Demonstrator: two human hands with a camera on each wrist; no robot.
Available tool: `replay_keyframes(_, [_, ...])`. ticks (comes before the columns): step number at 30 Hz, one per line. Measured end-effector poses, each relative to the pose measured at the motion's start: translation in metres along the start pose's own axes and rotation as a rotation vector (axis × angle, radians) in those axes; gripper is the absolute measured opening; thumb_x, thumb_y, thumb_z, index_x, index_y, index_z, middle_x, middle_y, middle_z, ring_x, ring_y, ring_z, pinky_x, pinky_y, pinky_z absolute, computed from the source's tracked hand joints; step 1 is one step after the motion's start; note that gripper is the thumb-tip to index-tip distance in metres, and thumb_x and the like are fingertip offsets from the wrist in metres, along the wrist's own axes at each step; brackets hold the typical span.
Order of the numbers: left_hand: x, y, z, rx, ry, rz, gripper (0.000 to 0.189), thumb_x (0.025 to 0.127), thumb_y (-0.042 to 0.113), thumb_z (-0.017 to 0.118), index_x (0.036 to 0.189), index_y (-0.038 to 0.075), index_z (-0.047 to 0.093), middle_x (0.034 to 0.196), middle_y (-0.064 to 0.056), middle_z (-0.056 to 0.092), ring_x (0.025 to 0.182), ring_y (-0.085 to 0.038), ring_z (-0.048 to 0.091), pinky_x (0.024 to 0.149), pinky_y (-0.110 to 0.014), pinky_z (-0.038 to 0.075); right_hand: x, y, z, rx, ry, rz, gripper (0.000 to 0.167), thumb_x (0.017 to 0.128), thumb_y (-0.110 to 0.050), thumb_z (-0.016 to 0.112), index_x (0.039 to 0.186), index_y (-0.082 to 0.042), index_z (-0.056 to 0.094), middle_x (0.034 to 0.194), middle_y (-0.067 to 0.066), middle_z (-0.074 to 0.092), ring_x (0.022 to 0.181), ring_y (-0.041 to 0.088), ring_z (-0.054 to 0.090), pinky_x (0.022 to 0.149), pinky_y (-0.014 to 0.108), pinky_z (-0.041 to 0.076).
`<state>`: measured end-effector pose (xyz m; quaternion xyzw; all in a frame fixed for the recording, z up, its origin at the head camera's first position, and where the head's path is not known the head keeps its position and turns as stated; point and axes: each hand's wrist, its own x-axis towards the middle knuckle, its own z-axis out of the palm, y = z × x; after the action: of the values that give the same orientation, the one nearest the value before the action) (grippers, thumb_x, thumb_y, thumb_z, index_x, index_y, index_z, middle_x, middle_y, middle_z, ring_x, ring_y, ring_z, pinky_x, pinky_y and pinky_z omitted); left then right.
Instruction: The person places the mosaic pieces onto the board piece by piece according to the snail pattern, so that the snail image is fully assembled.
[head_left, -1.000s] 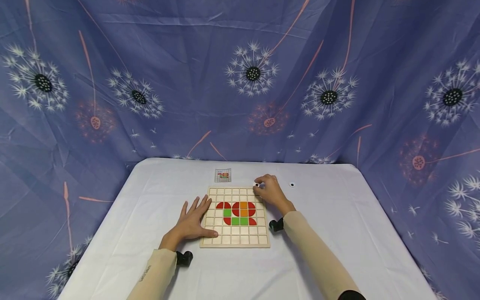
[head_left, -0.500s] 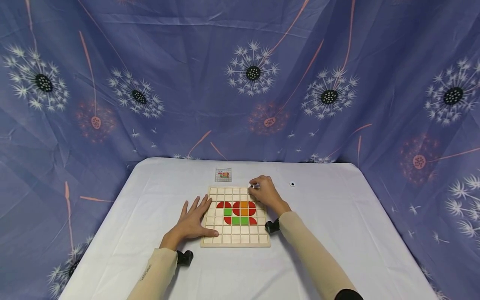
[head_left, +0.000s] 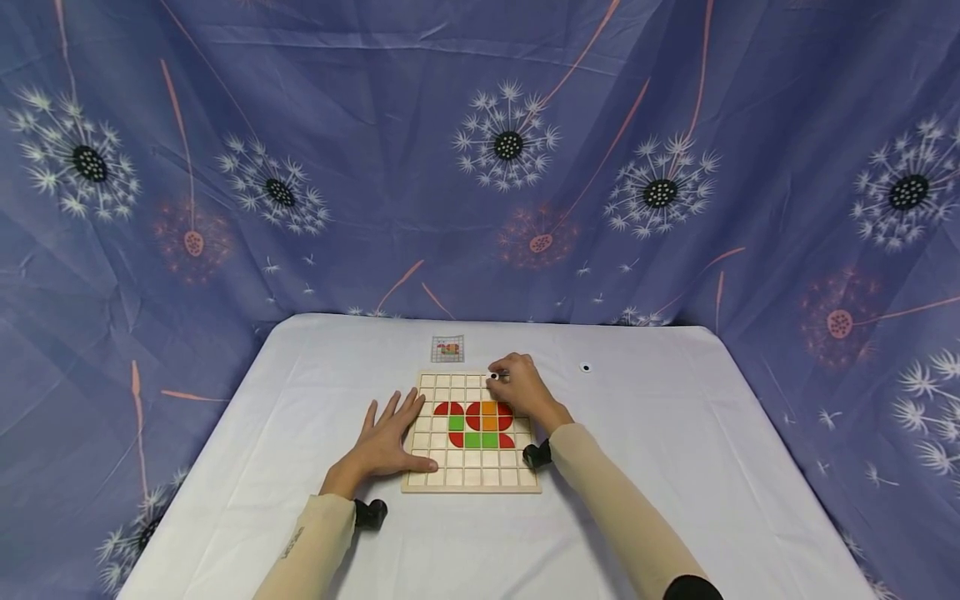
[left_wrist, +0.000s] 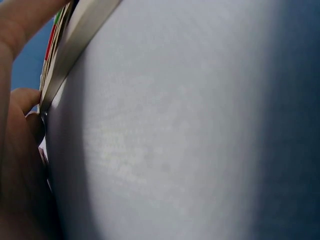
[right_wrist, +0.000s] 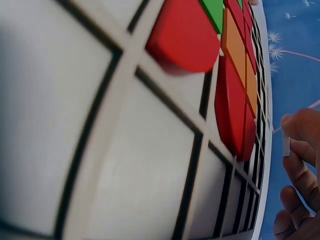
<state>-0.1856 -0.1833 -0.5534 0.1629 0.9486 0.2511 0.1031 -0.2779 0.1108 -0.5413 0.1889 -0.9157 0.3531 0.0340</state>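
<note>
A square wooden grid board (head_left: pixel 472 477) lies on the table, with red, green and orange tiles set in its middle cells. My left hand (head_left: pixel 384 442) rests on the board's left edge with fingers spread and the thumb over a lower cell. Above the board's far right part, my right hand (head_left: pixel 525 386) pinches a small white tile with a black dot (head_left: pixel 493 376) between thumb and fingers. From the right wrist view the pinched tile (right_wrist: pixel 286 144) shows edge-on. Close to that camera are a rounded red tile (right_wrist: pixel 185 37) and an orange tile (right_wrist: pixel 234 45).
Behind the board lies a small pattern card (head_left: pixel 447 349) with a coloured picture on a grid. Another white tile with a black dot (head_left: pixel 586 367) lies on the white tablecloth (head_left: pixel 637 400) to the right. A blue dandelion-print curtain (head_left: pixel 390 167) hangs behind the table.
My right hand has moved left with the dotted white tile, from the board's far right corner to over its far row. The left hand has stayed in place.
</note>
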Motion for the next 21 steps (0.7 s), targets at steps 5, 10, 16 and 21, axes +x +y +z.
replay_keyframes(5, [0.000,0.001,0.000,0.000,-0.008,-0.008,0.130,0.067,0.072,0.082,0.166,0.015,0.020,0.174,-0.007,0.011,0.161,-0.038,0.004,0.125,-0.063,-0.009,0.001,-0.005,0.004,0.001,-0.033,-0.005,0.025,0.096,-0.019,0.074,0.116,-0.005,0.077,0.114,0.010,0.071,0.113,0.030,0.056,0.100,0.046,0.050])
replay_keyframes(10, [0.000,0.002,0.000,-0.008,-0.007,-0.006,0.129,0.067,0.072,0.082,0.166,0.014,0.022,0.174,-0.008,0.012,0.161,-0.039,0.005,0.125,-0.064,-0.008,0.001,-0.010,0.008,0.002,-0.057,0.002,0.025,0.095,-0.021,0.074,0.116,-0.007,0.078,0.117,0.009,0.071,0.110,0.028,0.055,0.099,0.044,0.050])
replay_keyframes(16, [0.000,0.002,-0.001,-0.006,-0.007,-0.001,0.129,0.067,0.071,0.082,0.166,0.014,0.022,0.174,-0.008,0.013,0.161,-0.039,0.005,0.125,-0.064,-0.008,0.002,-0.018,0.012,-0.012,-0.073,-0.014,0.027,0.094,-0.020,0.074,0.116,-0.007,0.078,0.117,0.010,0.071,0.110,0.029,0.056,0.100,0.046,0.050])
replay_keyframes(21, [0.000,0.002,-0.001,-0.002,-0.008,-0.003,0.130,0.067,0.072,0.082,0.166,0.014,0.022,0.174,-0.008,0.013,0.161,-0.039,0.005,0.125,-0.065,-0.008,0.002,-0.024,0.015,-0.012,-0.093,-0.012,0.028,0.095,-0.020,0.074,0.119,-0.006,0.077,0.116,0.011,0.070,0.112,0.030,0.055,0.100,0.047,0.049])
